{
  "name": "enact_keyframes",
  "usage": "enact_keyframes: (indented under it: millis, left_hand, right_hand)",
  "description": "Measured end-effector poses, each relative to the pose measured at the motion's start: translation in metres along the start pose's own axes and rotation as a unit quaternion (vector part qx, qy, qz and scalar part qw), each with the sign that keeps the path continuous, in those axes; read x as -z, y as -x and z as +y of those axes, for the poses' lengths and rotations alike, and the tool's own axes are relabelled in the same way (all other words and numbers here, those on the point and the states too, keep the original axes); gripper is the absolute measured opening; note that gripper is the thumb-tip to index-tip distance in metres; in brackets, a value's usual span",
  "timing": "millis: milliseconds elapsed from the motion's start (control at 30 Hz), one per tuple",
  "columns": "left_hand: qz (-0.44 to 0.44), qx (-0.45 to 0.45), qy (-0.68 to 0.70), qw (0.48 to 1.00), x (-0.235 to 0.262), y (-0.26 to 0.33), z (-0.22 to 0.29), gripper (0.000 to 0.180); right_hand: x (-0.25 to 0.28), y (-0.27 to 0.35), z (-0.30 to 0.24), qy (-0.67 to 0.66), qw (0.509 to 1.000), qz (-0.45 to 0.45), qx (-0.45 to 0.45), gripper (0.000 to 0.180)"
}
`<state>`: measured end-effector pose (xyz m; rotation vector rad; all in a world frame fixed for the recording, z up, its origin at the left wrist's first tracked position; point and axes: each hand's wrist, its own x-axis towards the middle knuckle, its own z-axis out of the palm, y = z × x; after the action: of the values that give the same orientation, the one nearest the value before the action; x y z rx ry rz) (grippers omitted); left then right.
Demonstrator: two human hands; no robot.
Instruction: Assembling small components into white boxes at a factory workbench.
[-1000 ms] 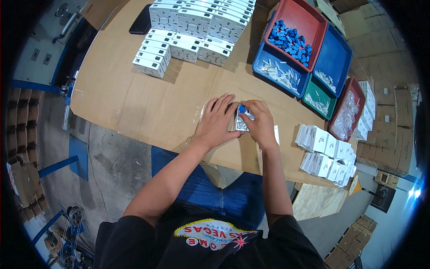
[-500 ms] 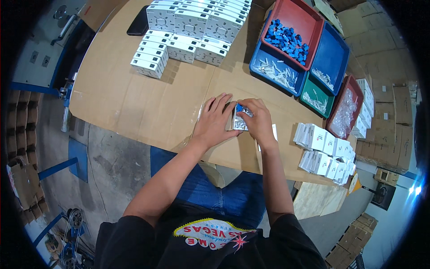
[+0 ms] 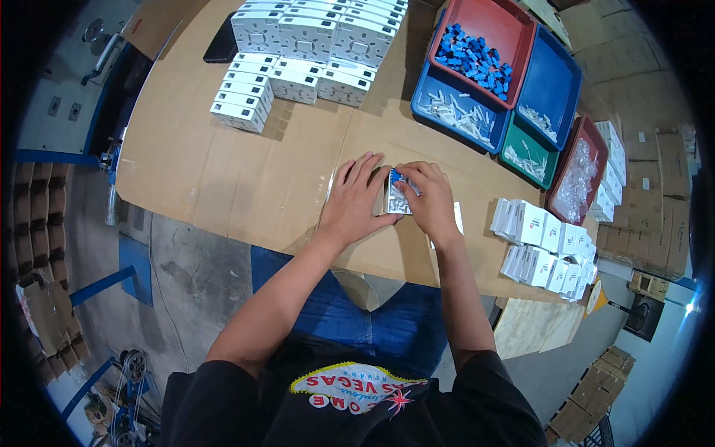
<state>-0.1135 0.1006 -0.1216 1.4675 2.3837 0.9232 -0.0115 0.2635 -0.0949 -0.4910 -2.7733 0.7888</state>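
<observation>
A small open box point(image 3: 396, 205) with a blue piece and pale small parts in it stands on the cardboard-covered table, between my hands. My left hand point(image 3: 356, 197) is wrapped against its left side, thumb at the near edge and fingers at the far edge, and holds it. My right hand point(image 3: 430, 201) reaches over its right side. Those fingertips are bent together inside the box by the blue piece point(image 3: 396, 176); what they pinch, if anything, is hidden. Under my right wrist lies a flat white piece point(image 3: 458, 217), partly covered.
White boxes point(image 3: 305, 37) are stacked at the far left beside a black flat object point(image 3: 221, 43). At the right, a red tray point(image 3: 523, 56) holds blue pieces; a blue tray point(image 3: 423, 108) and green tray point(image 3: 550, 181) hold white sticks. White folded boxes point(image 3: 547, 249) lie nearer.
My right fingers have shifted slightly within the box near the blue piece. My left hand keeps its hold. The whole view has moved a little.
</observation>
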Motion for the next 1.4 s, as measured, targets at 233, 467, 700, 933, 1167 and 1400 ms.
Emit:
enact_keyframes:
  millis: [233, 467, 700, 933, 1167, 1400]
  left_hand:
    - [0.009, -0.01, 0.001, 1.0, -0.002, -0.002, 0.002, 0.086]
    - [0.015, -0.014, 0.006, 1.0, 0.0, 0.002, 0.002, 0.082]
    - [0.025, -0.031, -0.023, 0.999, -0.003, 0.0, 0.002, 0.086]
    - [0.019, -0.029, 0.046, 0.998, 0.004, 0.002, 0.009, 0.08]
    - [0.058, 0.163, 0.649, 0.741, 0.001, 0.031, 0.01, 0.086]
    - [0.04, 0.214, 0.763, 0.609, 0.017, 0.057, 0.061, 0.08]
  right_hand:
    - [0.001, -0.003, -0.014, 0.073, 0.995, -0.025, -0.063, 0.028]
    - [0.034, 0.051, 0.009, -0.055, 0.979, 0.112, -0.159, 0.041]
    - [0.032, 0.118, 0.039, -0.008, 0.92, 0.106, -0.378, 0.062]
    - [0.035, 0.138, 0.079, -0.246, 0.887, 0.104, -0.377, 0.044]
    - [0.06, 0.16, 0.027, -0.75, 0.592, 0.091, -0.281, 0.066]
    - [0.061, 0.164, -0.011, -0.86, 0.494, 0.013, -0.126, 0.066]
